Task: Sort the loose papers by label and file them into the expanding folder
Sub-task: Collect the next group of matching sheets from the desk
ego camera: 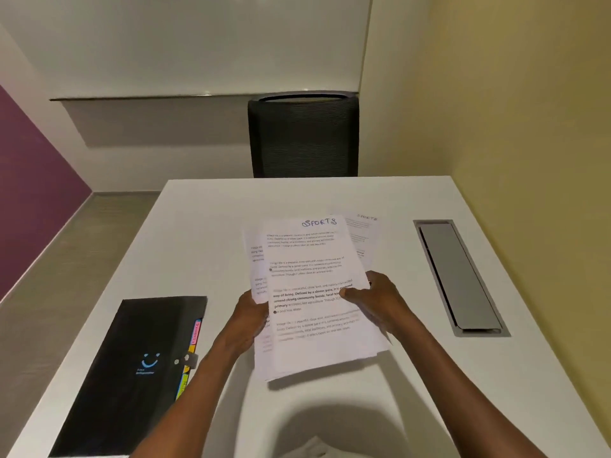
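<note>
A stack of printed white papers (310, 292) is held above the white table (205, 226); the top sheet is hand-labelled "SPORTS" in blue. My left hand (248, 317) grips the stack's left edge. My right hand (373, 299) pinches the right edge of the top sheet, thumb on the print. A separate sheet also marked "SPORTS" (363, 236) lies flat on the table behind the stack. The black expanding folder (139, 365) lies closed at the front left, a smiley on its cover and coloured tabs showing along its right edge.
A grey metal cable hatch (459, 276) is set into the table at the right. A black mesh chair (302, 137) stands behind the table's far edge. A yellow wall runs along the right, a purple wall at the left.
</note>
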A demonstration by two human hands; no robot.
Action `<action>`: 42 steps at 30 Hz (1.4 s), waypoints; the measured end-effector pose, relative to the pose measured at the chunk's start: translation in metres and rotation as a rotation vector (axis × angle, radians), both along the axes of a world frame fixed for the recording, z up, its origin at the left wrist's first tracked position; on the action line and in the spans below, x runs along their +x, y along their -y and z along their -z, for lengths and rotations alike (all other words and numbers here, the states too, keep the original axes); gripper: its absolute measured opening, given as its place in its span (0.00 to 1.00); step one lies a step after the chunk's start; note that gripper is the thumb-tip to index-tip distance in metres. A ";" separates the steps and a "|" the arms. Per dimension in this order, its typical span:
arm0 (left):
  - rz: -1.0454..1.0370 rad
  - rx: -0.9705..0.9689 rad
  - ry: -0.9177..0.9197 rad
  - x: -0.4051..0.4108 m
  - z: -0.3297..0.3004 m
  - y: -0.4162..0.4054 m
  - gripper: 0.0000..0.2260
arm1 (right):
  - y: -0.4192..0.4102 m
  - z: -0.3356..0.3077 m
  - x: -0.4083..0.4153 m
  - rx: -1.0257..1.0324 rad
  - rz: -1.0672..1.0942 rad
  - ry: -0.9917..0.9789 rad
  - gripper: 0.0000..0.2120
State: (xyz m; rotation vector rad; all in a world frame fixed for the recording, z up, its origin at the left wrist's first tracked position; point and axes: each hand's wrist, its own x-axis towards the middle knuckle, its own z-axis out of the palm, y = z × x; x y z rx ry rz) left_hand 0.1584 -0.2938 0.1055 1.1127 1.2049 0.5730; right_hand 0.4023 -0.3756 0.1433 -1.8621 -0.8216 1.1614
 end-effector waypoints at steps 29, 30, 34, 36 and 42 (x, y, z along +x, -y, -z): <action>-0.155 0.231 -0.197 -0.016 0.042 -0.042 0.13 | -0.058 0.101 -0.062 0.207 0.044 0.152 0.07; -0.144 0.238 -0.218 -0.015 0.043 -0.045 0.13 | -0.064 0.101 -0.060 0.196 0.054 0.136 0.09; -0.080 0.307 -0.268 -0.009 0.049 -0.061 0.12 | -0.081 0.105 -0.056 0.116 0.022 0.042 0.13; -0.081 0.319 -0.321 -0.004 0.046 -0.073 0.11 | -0.089 0.112 -0.046 0.078 -0.090 0.176 0.16; -0.087 0.250 -0.376 -0.007 0.048 -0.102 0.14 | -0.102 0.149 0.009 -0.337 -0.447 0.679 0.36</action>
